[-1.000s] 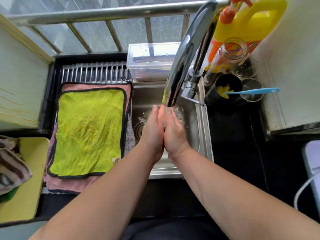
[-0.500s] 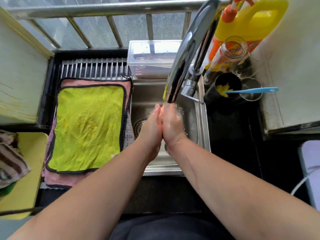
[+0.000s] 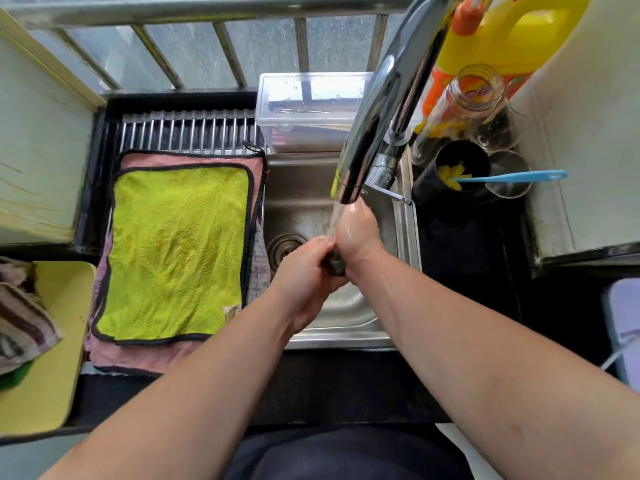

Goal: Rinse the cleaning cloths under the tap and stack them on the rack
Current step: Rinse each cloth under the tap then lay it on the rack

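Hands meet in the water stream (image 3: 333,220) just below the mouth of the tap (image 3: 374,109). The left hand (image 3: 304,271) has its fingers curled, and they grip a small dark wet lump (image 3: 335,264); what it is I cannot tell. The right hand (image 3: 356,237) presses its palm against this lump from the other side, with fingers rather straight and pointing up to the spout. Both hands are over the steel sink (image 3: 346,320), and the drain (image 3: 285,247) is just beside the left hand.

Left of the left hand, a green cloth (image 3: 176,251) lies flat on top of a pink cloth (image 3: 138,358), both on the rack (image 3: 187,133). Further left, a striped cloth (image 3: 20,320) rests on a yellow board (image 3: 45,375).

Beyond the hands a clear plastic box (image 3: 308,109) stands at the far edge of the sink. To the right of the right hand are a dark cup (image 3: 433,181) with a blue handle (image 3: 512,176) lying across it, a glass jar (image 3: 464,98) and a yellow bottle (image 3: 512,39).
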